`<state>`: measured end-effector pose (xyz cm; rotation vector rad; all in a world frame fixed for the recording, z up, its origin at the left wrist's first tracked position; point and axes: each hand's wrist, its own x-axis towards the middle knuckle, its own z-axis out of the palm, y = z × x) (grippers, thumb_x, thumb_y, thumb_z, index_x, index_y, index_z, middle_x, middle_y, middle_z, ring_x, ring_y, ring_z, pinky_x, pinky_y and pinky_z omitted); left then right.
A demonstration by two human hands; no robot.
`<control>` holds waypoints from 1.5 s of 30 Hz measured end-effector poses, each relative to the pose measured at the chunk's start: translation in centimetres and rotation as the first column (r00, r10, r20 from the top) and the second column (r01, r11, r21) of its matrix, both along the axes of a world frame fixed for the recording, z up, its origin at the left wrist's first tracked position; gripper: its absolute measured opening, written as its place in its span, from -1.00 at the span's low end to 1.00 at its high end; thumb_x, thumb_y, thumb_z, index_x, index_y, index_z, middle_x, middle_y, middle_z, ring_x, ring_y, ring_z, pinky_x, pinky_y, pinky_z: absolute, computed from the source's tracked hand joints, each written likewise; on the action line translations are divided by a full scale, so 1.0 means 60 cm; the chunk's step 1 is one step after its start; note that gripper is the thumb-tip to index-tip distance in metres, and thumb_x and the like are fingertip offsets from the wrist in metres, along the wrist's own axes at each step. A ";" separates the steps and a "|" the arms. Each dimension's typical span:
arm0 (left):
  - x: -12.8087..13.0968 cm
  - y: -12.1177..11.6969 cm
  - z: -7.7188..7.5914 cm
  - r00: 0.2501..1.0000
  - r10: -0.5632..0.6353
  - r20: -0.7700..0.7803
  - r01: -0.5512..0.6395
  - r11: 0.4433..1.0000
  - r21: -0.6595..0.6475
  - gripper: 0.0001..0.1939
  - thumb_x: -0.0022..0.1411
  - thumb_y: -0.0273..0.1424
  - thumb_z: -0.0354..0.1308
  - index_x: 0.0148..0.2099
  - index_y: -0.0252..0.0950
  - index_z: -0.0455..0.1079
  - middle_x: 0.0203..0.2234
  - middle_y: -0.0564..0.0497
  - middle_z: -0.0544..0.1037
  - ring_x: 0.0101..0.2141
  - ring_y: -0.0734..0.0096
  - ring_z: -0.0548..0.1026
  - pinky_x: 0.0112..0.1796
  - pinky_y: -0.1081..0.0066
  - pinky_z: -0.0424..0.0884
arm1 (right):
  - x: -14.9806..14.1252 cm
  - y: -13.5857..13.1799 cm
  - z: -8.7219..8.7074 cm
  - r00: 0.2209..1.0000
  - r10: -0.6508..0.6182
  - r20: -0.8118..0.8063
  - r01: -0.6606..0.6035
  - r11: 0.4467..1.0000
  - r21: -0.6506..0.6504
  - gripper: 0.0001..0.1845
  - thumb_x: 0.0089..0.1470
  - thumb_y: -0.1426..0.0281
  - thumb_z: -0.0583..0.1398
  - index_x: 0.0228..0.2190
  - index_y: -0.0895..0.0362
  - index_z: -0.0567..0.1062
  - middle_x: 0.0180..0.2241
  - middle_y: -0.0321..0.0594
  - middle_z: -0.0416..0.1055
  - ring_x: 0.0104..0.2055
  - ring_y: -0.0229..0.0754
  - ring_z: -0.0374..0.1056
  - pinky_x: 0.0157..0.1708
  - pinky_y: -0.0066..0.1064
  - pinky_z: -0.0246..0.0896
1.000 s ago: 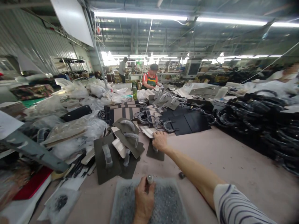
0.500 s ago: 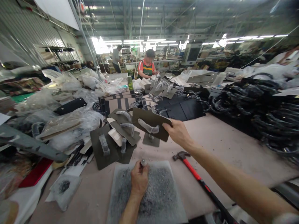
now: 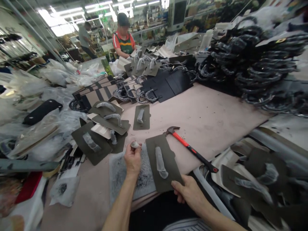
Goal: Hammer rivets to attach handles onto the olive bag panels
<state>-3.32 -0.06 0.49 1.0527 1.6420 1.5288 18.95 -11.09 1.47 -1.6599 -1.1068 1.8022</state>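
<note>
Olive panel [image 3: 172,160]: I'd keep the pinch at the edge, off the wrapped handle [image 3: 160,162], and steer clear of the hammer [image 3: 185,143] at its 2 o'clock. Panel sits at 10-11 o'clock from the right hand [image 3: 189,191], thumb and fingers closed on its near right corner. Left hand [image 3: 133,160], at panel's 9 o'clock, curls round a small cylinder [image 3: 135,145].

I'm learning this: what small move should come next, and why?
Perhaps the right hand should shift the handled panel leftward over the speckled mat: it grips the panel's lower-right corner, and the left hand holds a small cylinder by the mat.
</note>
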 end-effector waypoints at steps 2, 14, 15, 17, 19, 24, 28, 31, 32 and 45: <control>0.015 0.017 0.008 0.992 -0.061 0.108 0.058 0.998 0.034 -0.60 0.12 -0.30 0.28 -0.02 -0.34 0.37 -0.32 -0.07 0.63 -0.27 0.32 0.61 -0.15 0.35 0.50 | 0.010 -0.003 -0.004 1.000 0.022 -0.005 -0.022 1.000 -0.014 -0.64 0.02 0.08 0.13 -0.42 0.15 0.38 -0.61 -0.39 0.33 -0.70 -0.34 0.28 -0.72 -0.55 0.03; 0.062 0.036 -0.030 0.927 -0.309 0.211 0.313 0.950 0.013 -0.70 0.14 -0.26 0.28 -0.14 -0.33 0.42 -0.32 -0.09 0.64 -0.27 0.30 0.61 -0.14 0.30 0.51 | 0.026 -0.001 -0.027 0.992 0.120 -0.043 -0.124 0.986 -0.109 -0.77 0.01 0.21 0.10 -0.45 0.14 0.34 -0.65 -0.43 0.28 -0.76 -0.38 0.17 -0.76 -0.57 -0.03; 0.062 0.037 -0.028 0.929 -0.315 0.195 0.319 0.948 0.014 -0.72 0.15 -0.26 0.28 -0.16 -0.32 0.42 -0.32 -0.08 0.64 -0.27 0.30 0.60 -0.15 0.31 0.51 | 0.028 0.002 -0.024 0.991 0.130 -0.044 -0.134 0.985 -0.107 -0.77 0.00 0.21 0.09 -0.46 0.13 0.34 -0.65 -0.43 0.26 -0.76 -0.39 0.16 -0.77 -0.57 -0.04; 0.063 0.040 -0.025 0.929 -0.334 0.162 0.336 0.942 0.012 -0.76 0.16 -0.27 0.27 -0.18 -0.31 0.44 -0.33 -0.06 0.63 -0.27 0.32 0.60 -0.14 0.32 0.51 | 0.030 0.006 -0.021 0.990 0.134 -0.044 -0.138 0.984 -0.113 -0.77 -0.01 0.21 0.09 -0.48 0.13 0.33 -0.66 -0.44 0.24 -0.77 -0.40 0.13 -0.77 -0.57 -0.06; 0.065 0.042 -0.023 0.925 -0.347 0.153 0.349 0.937 0.012 -0.78 0.16 -0.28 0.26 -0.19 -0.30 0.44 -0.32 -0.05 0.63 -0.26 0.31 0.59 -0.12 0.31 0.50 | 0.031 0.006 -0.024 0.989 0.140 -0.055 -0.146 0.982 -0.118 -0.77 -0.02 0.20 0.10 -0.50 0.13 0.32 -0.68 -0.46 0.21 -0.78 -0.41 0.08 -0.77 -0.56 -0.07; 0.065 0.041 -0.019 0.919 -0.354 0.175 0.359 0.933 0.005 -0.79 0.17 -0.29 0.26 -0.18 -0.30 0.43 -0.33 -0.06 0.63 -0.26 0.30 0.59 -0.12 0.31 0.49 | 0.029 0.000 -0.033 0.990 0.132 -0.057 -0.140 0.976 -0.167 -0.74 0.01 0.16 0.11 -0.45 0.12 0.33 -0.66 -0.46 0.22 -0.77 -0.39 0.10 -0.76 -0.53 -0.06; 0.060 0.042 -0.016 0.906 -0.396 0.148 0.403 0.915 -0.021 -0.80 0.17 -0.33 0.25 -0.18 -0.30 0.43 -0.32 -0.07 0.64 -0.25 0.29 0.59 -0.13 0.31 0.49 | 0.044 0.007 -0.015 0.953 0.270 0.134 -0.259 0.961 -0.093 -0.65 0.12 0.08 0.06 -0.40 0.11 0.38 -0.58 -0.34 0.32 -0.67 -0.29 0.23 -0.66 -0.45 0.07; 0.058 0.042 -0.019 0.910 -0.400 0.108 0.404 0.914 -0.023 -0.80 0.19 -0.32 0.23 -0.15 -0.30 0.42 -0.30 -0.09 0.64 -0.22 0.26 0.59 -0.09 0.27 0.48 | 0.078 0.036 0.005 0.760 0.201 0.618 -0.374 0.913 0.163 -0.65 0.17 0.10 0.07 -0.41 0.10 0.42 -0.51 -0.20 0.42 -0.47 -0.14 0.38 -0.46 -0.35 0.17; 0.058 0.042 -0.020 0.912 -0.399 0.097 0.403 0.915 -0.024 -0.80 0.20 -0.32 0.23 -0.15 -0.30 0.42 -0.30 -0.09 0.64 -0.22 0.26 0.59 -0.08 0.27 0.47 | 0.093 0.050 0.010 0.667 0.102 0.738 -0.404 0.882 0.244 -0.67 0.19 0.12 0.06 -0.37 0.11 0.44 -0.46 -0.16 0.45 -0.40 -0.10 0.40 -0.41 -0.33 0.17; 0.060 0.050 -0.007 0.871 -0.484 -0.085 0.481 0.875 -0.053 -0.90 0.21 -0.45 0.15 -0.20 -0.27 0.42 -0.34 -0.02 0.62 -0.25 0.30 0.57 -0.14 0.37 0.44 | 0.154 0.195 -0.009 0.435 0.072 0.898 -0.524 0.831 0.186 -0.88 0.08 0.34 0.14 -0.35 0.14 0.36 -0.37 -0.17 0.34 -0.35 -0.14 0.29 -0.40 -0.36 0.01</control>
